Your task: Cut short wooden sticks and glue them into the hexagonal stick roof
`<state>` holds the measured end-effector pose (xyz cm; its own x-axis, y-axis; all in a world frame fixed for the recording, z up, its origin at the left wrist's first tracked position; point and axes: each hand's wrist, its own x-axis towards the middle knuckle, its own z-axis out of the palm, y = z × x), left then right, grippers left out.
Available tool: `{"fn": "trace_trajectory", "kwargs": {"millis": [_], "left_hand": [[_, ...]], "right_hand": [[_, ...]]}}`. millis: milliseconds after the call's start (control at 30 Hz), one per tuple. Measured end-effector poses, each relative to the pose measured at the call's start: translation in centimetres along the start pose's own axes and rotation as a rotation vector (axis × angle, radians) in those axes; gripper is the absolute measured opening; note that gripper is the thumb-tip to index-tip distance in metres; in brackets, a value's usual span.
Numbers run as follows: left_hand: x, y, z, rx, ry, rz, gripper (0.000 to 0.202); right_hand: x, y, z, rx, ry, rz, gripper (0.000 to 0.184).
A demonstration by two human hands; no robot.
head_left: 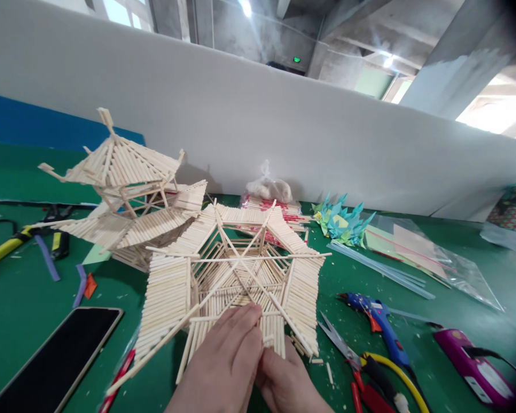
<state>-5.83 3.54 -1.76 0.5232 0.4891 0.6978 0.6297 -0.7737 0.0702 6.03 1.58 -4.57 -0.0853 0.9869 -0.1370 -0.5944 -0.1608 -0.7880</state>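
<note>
A hexagonal roof frame made of thin wooden sticks (236, 275) lies upside down on the green table. My left hand (226, 361) rests on its near edge, fingers together and pressed on the sticks. Just to the right, my right hand (286, 381) pinches the near edge of the same panel, its fingers curled. A finished two-tier stick pagoda roof (124, 195) stands behind and to the left.
A black phone (55, 361) lies at the near left. Scissors (348, 358), a blue glue gun (380, 321) and a purple device (473, 364) sit at the right. Bagged sticks (269, 201), teal paper shapes (341, 221), clear plastic bags (425, 252) and a white wall stand behind.
</note>
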Motion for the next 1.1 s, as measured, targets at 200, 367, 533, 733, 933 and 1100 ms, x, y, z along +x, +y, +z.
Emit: {"fn": "trace_trajectory", "kwargs": {"millis": [200,367,533,733,933,1100], "left_hand": [[0.3,0.0,-0.1,0.028,0.013,0.02,0.028],[0.4,0.0,-0.3,0.03,0.0,-0.002,0.028],[1.4,0.1,-1.3,0.044,-0.084,0.02,0.026],[2.6,0.4,-3.0,0.056,-0.109,0.044,0.025],[0.8,0.4,-4.7,-0.038,-0.077,-0.069,0.028],[-1.7,-0.3,-5.0,-0.27,0.075,-0.281,0.034]], "right_hand": [[0.0,0.2,-0.2,-0.02,0.0,-0.017,0.03],[0.0,0.2,-0.3,-0.032,0.023,-0.013,0.028],[0.0,-0.7,0.5,0.079,-0.035,0.02,0.032],[-0.3,-1.8,2.0,0.265,-0.071,0.069,0.044],[-1.3,-2.2,1.2,0.274,-0.132,0.092,0.033],[-1.8,-2.7,0.4,0.24,-0.088,0.165,0.038]]}}
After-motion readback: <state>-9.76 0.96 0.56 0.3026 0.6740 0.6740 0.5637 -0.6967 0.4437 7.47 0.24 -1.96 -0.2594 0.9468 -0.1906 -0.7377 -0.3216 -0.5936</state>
